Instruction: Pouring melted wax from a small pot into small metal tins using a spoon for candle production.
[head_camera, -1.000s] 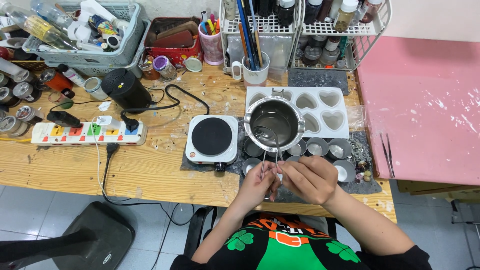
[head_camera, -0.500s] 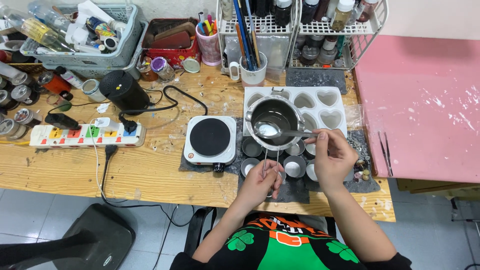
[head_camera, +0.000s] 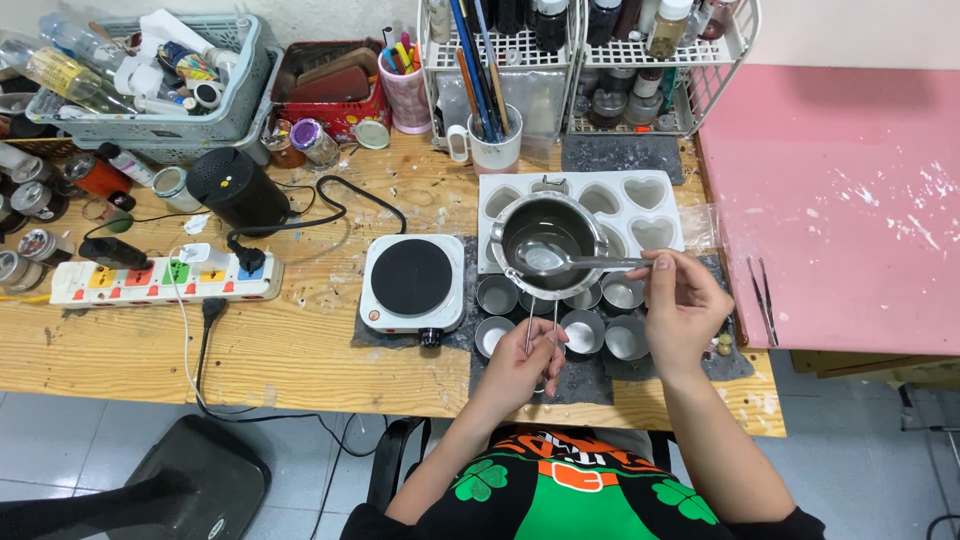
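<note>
Hot plate (head_camera: 412, 280) left of melting pot (head_camera: 547, 238), small tins (head_camera: 560, 315) before it, heart mould (head_camera: 625, 205) behind

Steel melting pot (head_camera: 548, 240), round, shiny, shallow pale liquid inside; held level above the small tins, its wire handle running down into the left hand (head_camera: 520, 362). Steel spoon (head_camera: 570, 263), bowl resting inside the pot, handle lying horizontal, pinched at its end by the right hand (head_camera: 685, 310).
</note>
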